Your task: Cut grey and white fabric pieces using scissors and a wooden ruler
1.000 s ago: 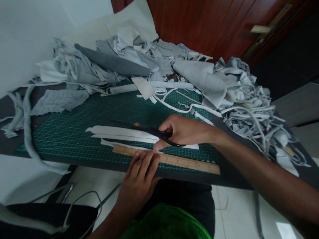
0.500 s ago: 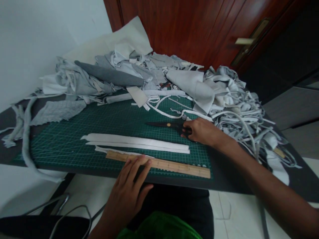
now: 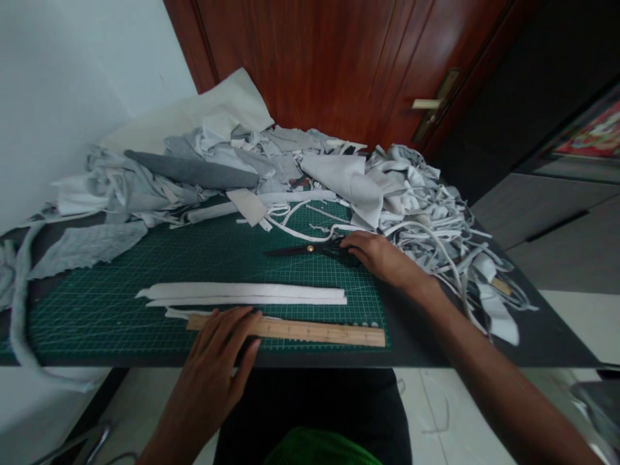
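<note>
My left hand (image 3: 220, 355) lies with its fingers spread over the left part of a wooden ruler (image 3: 320, 330), near the front edge of a green cutting mat (image 3: 194, 245). A thin white fabric strip (image 3: 181, 312) shows partly along the ruler's upper edge. Just beyond lie two long white fabric strips (image 3: 247, 292), side by side. My right hand (image 3: 375, 255) has its fingers curled at the handles of black scissors (image 3: 310, 248), whose blades look closed and point left over the mat. Part of the handle loops is hidden by the fingers.
Heaped grey and white fabric scraps (image 3: 208, 155) line the back of the dark table (image 3: 416, 336). More tangled strips (image 3: 426, 213) pile up at the right. A long fabric cord (image 3: 22, 303) hangs over the front left edge. Behind stands a wooden door (image 3: 310, 71).
The view has shifted, so the tabletop sits further left and slightly lower. The scissors have turned a little, with more of their handles showing. My left hand has slid left along the ruler.
</note>
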`<action>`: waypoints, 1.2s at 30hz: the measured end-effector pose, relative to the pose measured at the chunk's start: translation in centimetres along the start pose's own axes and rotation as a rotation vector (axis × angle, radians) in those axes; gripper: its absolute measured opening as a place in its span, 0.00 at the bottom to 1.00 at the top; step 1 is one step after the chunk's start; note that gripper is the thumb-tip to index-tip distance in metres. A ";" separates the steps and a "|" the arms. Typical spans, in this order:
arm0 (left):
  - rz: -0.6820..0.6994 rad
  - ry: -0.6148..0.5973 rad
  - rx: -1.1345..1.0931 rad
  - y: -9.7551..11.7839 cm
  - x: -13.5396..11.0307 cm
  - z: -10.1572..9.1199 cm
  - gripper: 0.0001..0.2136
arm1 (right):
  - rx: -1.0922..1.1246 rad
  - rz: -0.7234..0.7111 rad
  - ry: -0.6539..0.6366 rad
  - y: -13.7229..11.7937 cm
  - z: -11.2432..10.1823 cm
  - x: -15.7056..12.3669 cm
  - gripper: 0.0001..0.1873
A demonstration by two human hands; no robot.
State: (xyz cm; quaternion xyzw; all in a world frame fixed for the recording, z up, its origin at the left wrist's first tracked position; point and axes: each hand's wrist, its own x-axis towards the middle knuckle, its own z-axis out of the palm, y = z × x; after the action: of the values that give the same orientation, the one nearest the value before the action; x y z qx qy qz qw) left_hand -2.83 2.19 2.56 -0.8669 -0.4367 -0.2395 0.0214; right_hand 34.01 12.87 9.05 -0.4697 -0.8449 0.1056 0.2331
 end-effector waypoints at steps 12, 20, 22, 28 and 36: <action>-0.078 -0.024 -0.110 -3.6 2.5 -0.2 0.17 | 0.073 0.114 0.104 -10.1 6.0 -10.7 0.18; 0.046 -0.108 -0.112 -3.7 3.4 -0.8 0.14 | -0.008 0.145 0.089 -8.9 5.4 -10.4 0.16; 0.073 -0.112 -0.083 -3.5 3.4 -0.9 0.16 | -0.007 0.118 0.072 -8.6 5.4 -10.7 0.13; 0.128 -0.075 -0.030 -3.7 3.0 -0.6 0.20 | -0.080 0.160 0.116 -6.3 4.1 -12.8 0.09; 0.016 -0.039 -0.044 -4.0 2.2 -1.1 0.14 | -0.148 0.343 0.406 -0.3 1.9 -17.5 0.07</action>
State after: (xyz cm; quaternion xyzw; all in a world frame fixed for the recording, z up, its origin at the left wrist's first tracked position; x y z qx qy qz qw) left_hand -5.21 5.99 3.82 -0.8751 -0.4246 -0.2321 -0.0041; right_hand 40.73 -2.03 2.40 -0.6331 -0.6946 -0.0147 0.3414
